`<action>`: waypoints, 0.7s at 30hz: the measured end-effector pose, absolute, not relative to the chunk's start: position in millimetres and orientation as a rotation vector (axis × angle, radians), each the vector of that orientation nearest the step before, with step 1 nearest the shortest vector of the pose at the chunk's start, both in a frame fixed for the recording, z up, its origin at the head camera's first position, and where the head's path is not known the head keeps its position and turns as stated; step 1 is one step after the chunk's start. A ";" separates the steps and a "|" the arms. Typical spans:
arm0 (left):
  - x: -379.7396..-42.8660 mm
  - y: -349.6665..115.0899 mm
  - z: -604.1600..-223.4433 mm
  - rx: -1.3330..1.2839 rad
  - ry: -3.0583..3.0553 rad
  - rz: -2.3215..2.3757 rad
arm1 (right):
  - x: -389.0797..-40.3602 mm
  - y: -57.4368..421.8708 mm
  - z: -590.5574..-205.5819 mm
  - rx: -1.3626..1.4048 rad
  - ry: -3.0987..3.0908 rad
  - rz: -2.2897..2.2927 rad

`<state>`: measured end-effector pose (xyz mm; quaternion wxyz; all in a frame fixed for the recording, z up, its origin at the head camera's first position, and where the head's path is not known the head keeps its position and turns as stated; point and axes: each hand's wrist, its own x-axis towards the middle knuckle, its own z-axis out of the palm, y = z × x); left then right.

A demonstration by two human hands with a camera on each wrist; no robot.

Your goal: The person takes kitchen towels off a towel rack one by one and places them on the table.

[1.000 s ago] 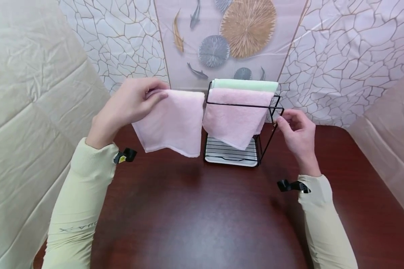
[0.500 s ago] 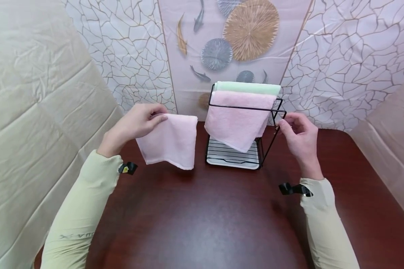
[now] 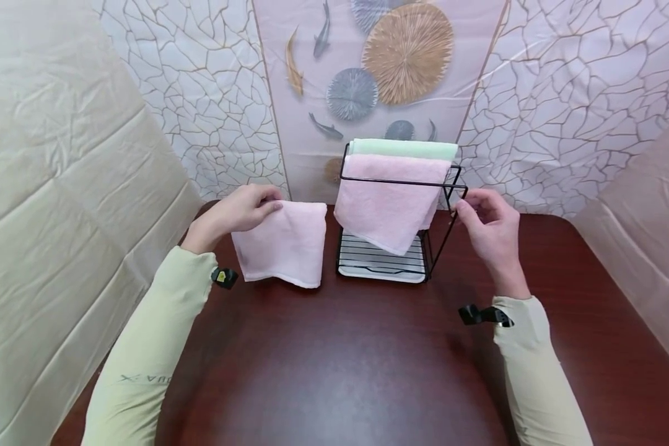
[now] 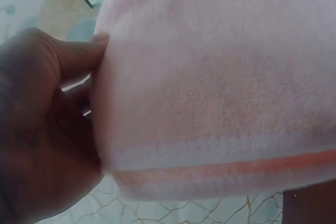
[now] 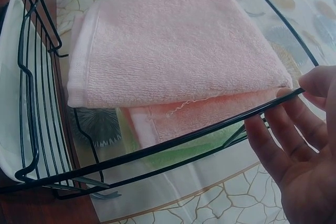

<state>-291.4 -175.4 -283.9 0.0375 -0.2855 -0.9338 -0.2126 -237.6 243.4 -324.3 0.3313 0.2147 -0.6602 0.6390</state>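
My left hand pinches the top edge of a folded pink towel, which hangs down just left of the rack. In the left wrist view the thumb lies on the near face of that towel, with the other fingers behind it. At the right, my right hand holds the upper right corner of a black wire rack. The right wrist view shows thumb and fingers around the wire. Over the rack hang a second pink towel and, behind it, a light green towel.
A white drip tray sits under the rack's bottom grid. The dark red-brown table extends toward me. Behind the rack stands a patterned backdrop, and a cream quilted covering slopes along the left.
My left hand has come down with its pink towel, nearer the tabletop. The right hand stays at the rack's corner, and the hanging towels look unchanged.
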 end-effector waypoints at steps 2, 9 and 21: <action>-297.2 -173.3 -285.8 -0.907 -2.888 -0.652 | -237.1 244.2 -324.4 0.559 -1.731 1.666; -314.9 -167.0 -292.9 -0.923 -2.945 -0.679 | -234.9 246.6 -324.2 0.545 -1.774 1.638; -347.2 -151.9 -305.5 -0.759 -2.970 -0.600 | -244.3 252.9 -332.6 0.554 -1.770 1.649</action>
